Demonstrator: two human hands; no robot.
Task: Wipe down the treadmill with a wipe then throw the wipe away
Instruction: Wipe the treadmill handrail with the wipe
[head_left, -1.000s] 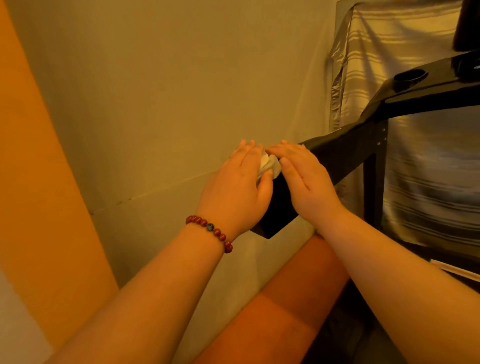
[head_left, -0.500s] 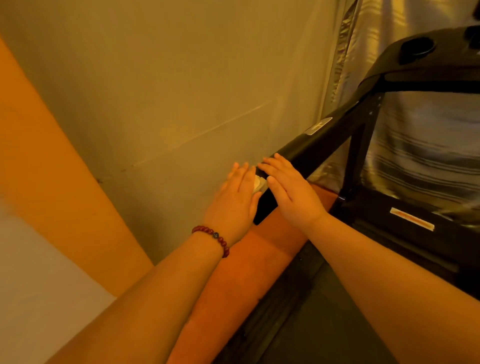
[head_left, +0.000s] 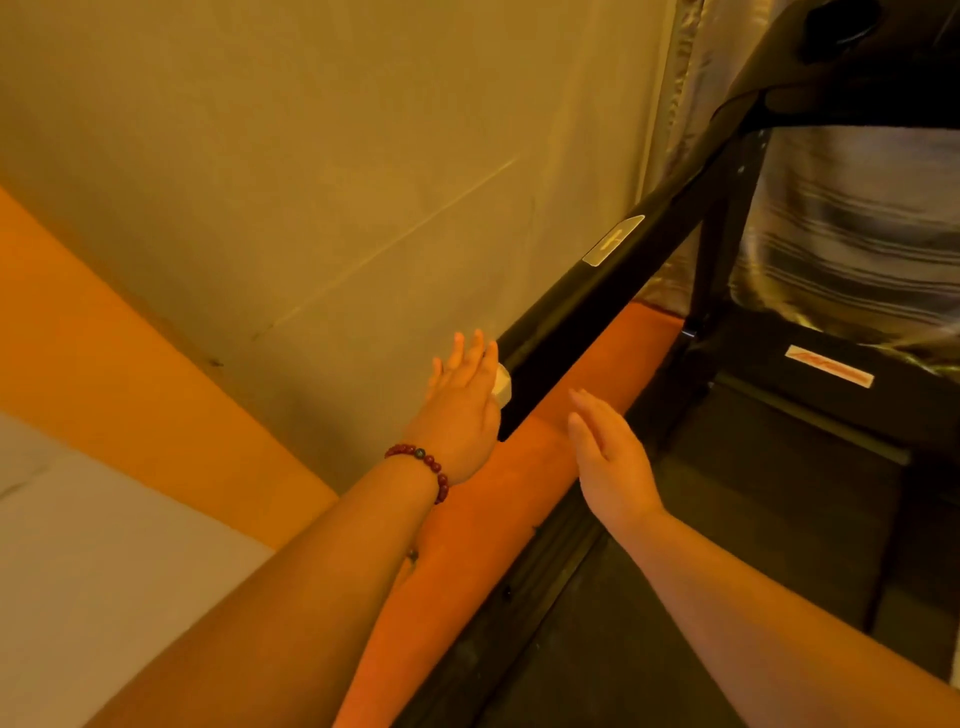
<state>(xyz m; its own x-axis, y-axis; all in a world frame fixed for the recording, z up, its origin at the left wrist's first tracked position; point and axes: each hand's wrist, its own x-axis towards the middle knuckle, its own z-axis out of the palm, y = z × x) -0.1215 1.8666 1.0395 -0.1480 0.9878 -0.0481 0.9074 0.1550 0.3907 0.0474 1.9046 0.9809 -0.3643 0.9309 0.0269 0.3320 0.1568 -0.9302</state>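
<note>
While still pressing the wipe (head_left: 503, 383) against the low end of the handrail (head_left: 587, 317) of the treadmill (head_left: 810, 405) with the left hand (head_left: 462, 400), lifting the right hand (head_left: 608, 457) clear. Half a second back: both on the rail, side by side. Now: right one off it, hanging just beside and below, over the orange strip (head_left: 493, 514), touching nothing. Fingers there straight and close together, holding nothing. Left fingers (head_left: 467, 358) straight too, slightly fanned, pointing up along the wall (head_left: 311, 182) side of the rail, wipe trapped under the palm, only a pale edge peeking out. Looks like a switch to one-handed wiping. Plenty left, going by this: upper rail, console (head_left: 857, 62) and deck (head_left: 675, 623) all ahead, binning last. Worth watching for the wipe slipping from under a flat palm.
</note>
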